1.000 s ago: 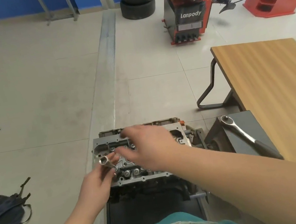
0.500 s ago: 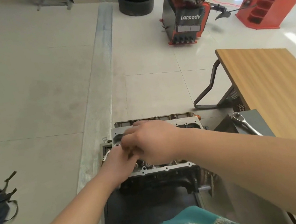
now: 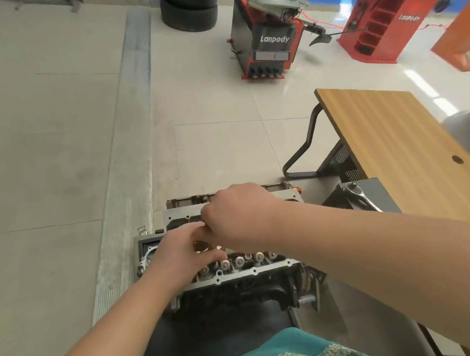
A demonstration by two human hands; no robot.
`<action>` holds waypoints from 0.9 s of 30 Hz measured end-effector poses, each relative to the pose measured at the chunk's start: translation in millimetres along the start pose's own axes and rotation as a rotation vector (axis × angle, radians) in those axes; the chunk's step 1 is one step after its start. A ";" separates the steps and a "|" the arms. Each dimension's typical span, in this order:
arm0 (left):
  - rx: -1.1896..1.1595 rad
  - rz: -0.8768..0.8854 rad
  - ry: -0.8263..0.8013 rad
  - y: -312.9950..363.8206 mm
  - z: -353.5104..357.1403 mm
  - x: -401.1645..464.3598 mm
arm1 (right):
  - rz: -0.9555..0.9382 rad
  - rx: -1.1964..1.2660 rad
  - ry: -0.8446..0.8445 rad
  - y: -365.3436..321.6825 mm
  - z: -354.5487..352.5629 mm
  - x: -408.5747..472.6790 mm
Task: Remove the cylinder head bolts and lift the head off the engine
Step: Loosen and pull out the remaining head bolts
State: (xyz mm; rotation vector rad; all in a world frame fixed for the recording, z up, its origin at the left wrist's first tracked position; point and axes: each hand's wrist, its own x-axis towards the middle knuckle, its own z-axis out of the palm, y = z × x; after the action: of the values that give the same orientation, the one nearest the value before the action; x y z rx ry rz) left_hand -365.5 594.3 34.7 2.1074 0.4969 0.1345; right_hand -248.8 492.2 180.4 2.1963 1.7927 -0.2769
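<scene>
The cylinder head [image 3: 243, 273] sits on the engine block [image 3: 239, 294] on the floor in front of me, its row of valve springs showing along the near edge. My left hand [image 3: 182, 254] rests on the left part of the head, thumb and forefinger spread apart. My right hand [image 3: 234, 213] hovers over the middle of the head with its fingers curled, touching the left forefinger. The socket seen earlier is hidden between the hands, and I cannot tell which hand has it. A ratchet wrench [image 3: 360, 197] lies on a grey box to the right.
A wooden table [image 3: 403, 146] stands to the right, with the grey box [image 3: 382, 192] against it. A black mat [image 3: 209, 343] lies under the engine. Far off stand a red tyre machine [image 3: 267, 35], stacked tyres [image 3: 191, 4] and a red cabinet [image 3: 386, 12].
My left hand, which held a socket up one second ago, has come down onto the head. My right hand has closed in against it. The socket is now out of sight.
</scene>
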 end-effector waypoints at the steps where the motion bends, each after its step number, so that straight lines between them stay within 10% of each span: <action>1: -0.026 0.001 -0.012 -1.3 1.2 0.5 | -0.012 -0.018 -0.008 0.0 1.7 0.7; 16: 0.027 0.009 -0.152 -9.2 2.3 7.1 | -0.196 0.162 -0.028 15.6 1.3 -13.4; 21: 0.018 0.084 0.002 2.2 4.5 8.5 | 0.067 0.133 0.029 4.1 10.2 -9.5; 27: 0.050 0.032 -0.122 -9.7 7.3 2.6 | -0.218 0.204 0.058 13.2 6.2 -17.1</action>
State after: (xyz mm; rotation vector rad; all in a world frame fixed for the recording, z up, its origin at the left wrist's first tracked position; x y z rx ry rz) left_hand -363.9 594.3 22.4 2.1585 0.3974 0.0118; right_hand -239.2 471.9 181.5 2.1591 2.1248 -0.4658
